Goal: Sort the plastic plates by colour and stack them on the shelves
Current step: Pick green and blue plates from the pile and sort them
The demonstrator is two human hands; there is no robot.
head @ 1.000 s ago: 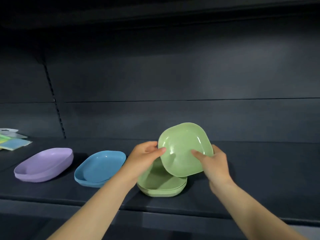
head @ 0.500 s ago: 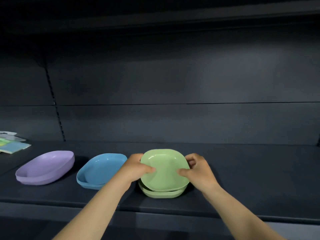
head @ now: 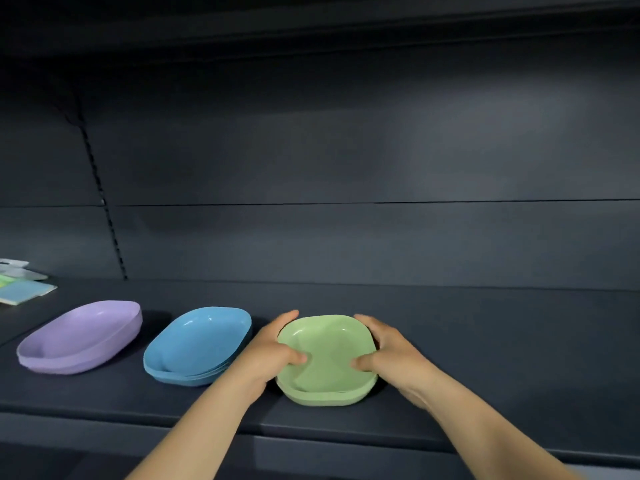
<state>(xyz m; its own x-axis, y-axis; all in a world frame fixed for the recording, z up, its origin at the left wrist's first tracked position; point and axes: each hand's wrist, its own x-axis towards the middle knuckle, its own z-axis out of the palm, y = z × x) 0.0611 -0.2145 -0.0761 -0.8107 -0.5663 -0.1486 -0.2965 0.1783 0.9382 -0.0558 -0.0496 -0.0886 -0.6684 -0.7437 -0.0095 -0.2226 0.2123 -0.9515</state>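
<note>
Three stacks of square plastic plates stand in a row on the dark shelf [head: 485, 341]. The purple stack [head: 83, 336] is at the left, the blue stack [head: 197, 344] in the middle, the green stack [head: 327, 362] to the right. My left hand [head: 273, 351] grips the left rim of the top green plate, thumb inside it. My right hand [head: 388, 355] grips its right rim, thumb inside too. The top green plate lies nested flat on the green stack.
A few flat packets [head: 20, 285] in white, green and blue lie at the far left of the shelf. The shelf's back panel [head: 346, 237] rises behind the plates. Another shelf board overhangs at the top.
The green plate, held tilted above the stack a second ago, has come down flat onto the green stack. Both hands lowered with it and keep hold of its rims.
</note>
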